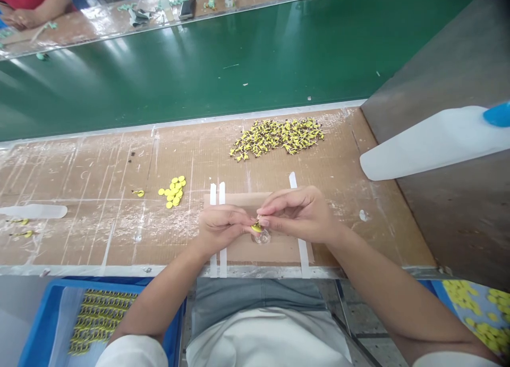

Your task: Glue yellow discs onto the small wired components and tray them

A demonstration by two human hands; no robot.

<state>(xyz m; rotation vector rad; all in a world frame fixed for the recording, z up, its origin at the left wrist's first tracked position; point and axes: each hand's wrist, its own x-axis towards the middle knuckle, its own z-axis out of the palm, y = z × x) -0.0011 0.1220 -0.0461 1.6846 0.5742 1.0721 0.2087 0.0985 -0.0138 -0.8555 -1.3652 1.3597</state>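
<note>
My left hand (223,226) is closed, pinching a small round yellow disc (256,228) between thumb and fingers. From the other side, my right hand (298,213) has thumb and fingertips pressed together right at the disc; whatever tiny piece lies between them is mostly hidden. Just below the fingertips, a small clear round blob or dish (262,237) sits on the taped-down cardboard sheet (271,255). Left of my hands lies a cluster of loose yellow discs (173,191). Farther back is a heap of tiny yellow-and-black pieces (279,137).
A white bottle with a blue cap (430,141) juts in at right beside a grey panel (442,75). Behind the bench runs a green belt (239,64). Blue trays (43,319) with yellow pieces stand below the edge. Across the belt, a person's hands (24,19) rest.
</note>
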